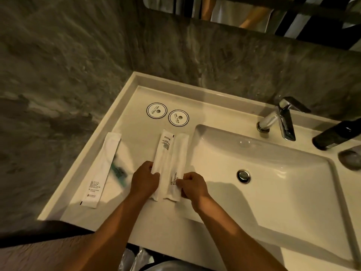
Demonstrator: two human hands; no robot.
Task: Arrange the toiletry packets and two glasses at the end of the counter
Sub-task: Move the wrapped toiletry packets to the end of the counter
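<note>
Two long white toiletry packets lie side by side on the white counter, left of the basin. My left hand pinches the near end of the left packet. My right hand pinches the near end of the right packet, printed "BRUSHING". A third white packet lies apart near the counter's left edge, with a blurred green item beside it. Two round white coasters sit behind the packets. No glasses stand on the coasters.
The sink basin with its drain fills the right of the counter. A chrome faucet stands behind it. A dark bottle and a round object lie at far right. Grey stone wall borders left and back.
</note>
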